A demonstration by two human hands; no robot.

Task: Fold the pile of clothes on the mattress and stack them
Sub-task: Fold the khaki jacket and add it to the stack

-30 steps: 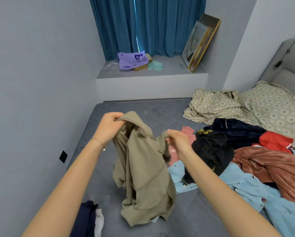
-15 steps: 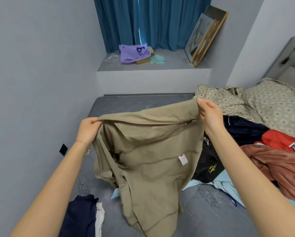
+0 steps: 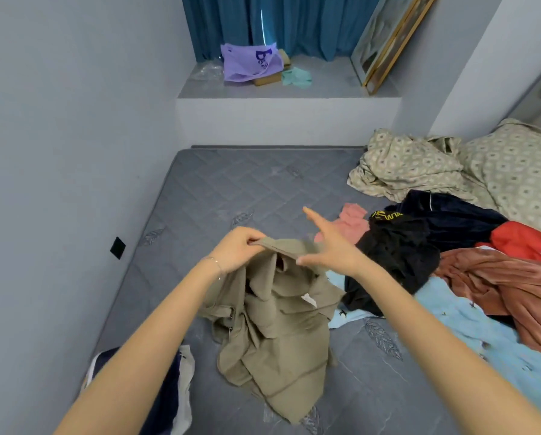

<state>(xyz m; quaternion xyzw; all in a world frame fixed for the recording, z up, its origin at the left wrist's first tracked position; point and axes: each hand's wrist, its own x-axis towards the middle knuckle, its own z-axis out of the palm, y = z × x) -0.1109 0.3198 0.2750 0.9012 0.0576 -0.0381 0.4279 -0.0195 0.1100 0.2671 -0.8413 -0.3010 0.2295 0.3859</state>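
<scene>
Head view: left hand [image 3: 237, 249] pinches khaki garment [image 3: 278, 334] by its top edge, right hand [image 3: 328, 246] splayed beside, bare mattress [image 3: 231, 189] beyond.

Khaki garment [image 3: 272, 324] bunched, top edge raised, rest crumpled on grey mattress [image 3: 231, 189] — unfolded clothes pile [image 3: 466, 268] just right.

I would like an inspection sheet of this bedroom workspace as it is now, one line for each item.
Surface: grey quilted mattress, leaf motifs.
Job's things: khaki garment, bunched, hanging down to the mattress; unfolded pile at right with black garment, light blue garment, rust garment; dark navy item near left.
Clutter: patterned bedding beyond the pile; purple bag on the window ledge.
Grippers: left hand grips the khaki garment's top edge; right hand open, fingers spread, beside it.
Cables: nothing seen.
Surroundings: blue curtain, leaning picture frames, black wall socket.
</scene>
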